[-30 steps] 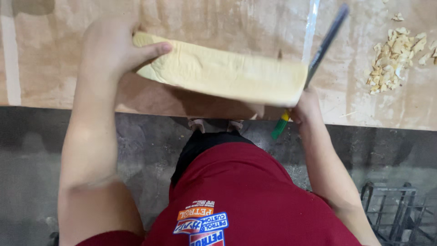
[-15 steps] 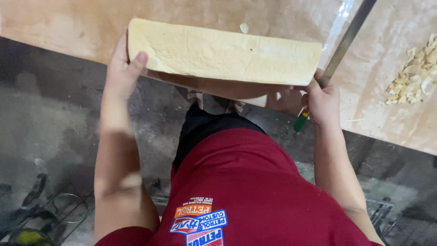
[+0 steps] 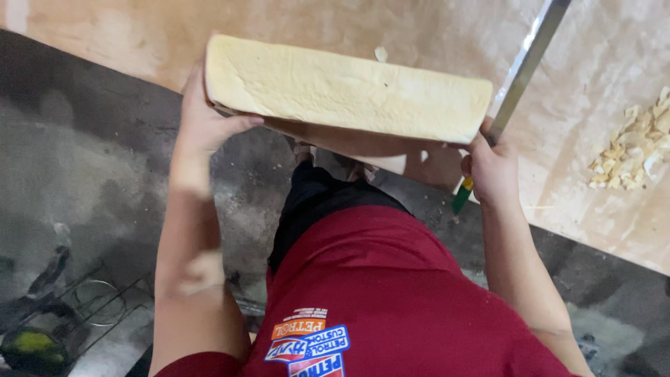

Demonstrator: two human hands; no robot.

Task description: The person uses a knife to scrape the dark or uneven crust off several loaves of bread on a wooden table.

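I grip the slab (image 3: 345,87) with my left hand (image 3: 202,122), right hand (image 3: 492,167) closed on the knife (image 3: 520,70); the overhanging slab could tip off the desk (image 3: 593,181).

There is one view only, from a camera on the person's head, pointing steeply down the front of their red shirt (image 3: 391,293) to the dark floor (image 3: 91,181). It sits close: both forearms fill the sides, and the wooden tabletop (image 3: 593,167) crosses the upper frame on a slant, its near edge running diagonally.

Pale cream bread block (image 3: 345,91), green-and-yellow knife handle (image 3: 461,196), dark red shirt (image 3: 391,293).
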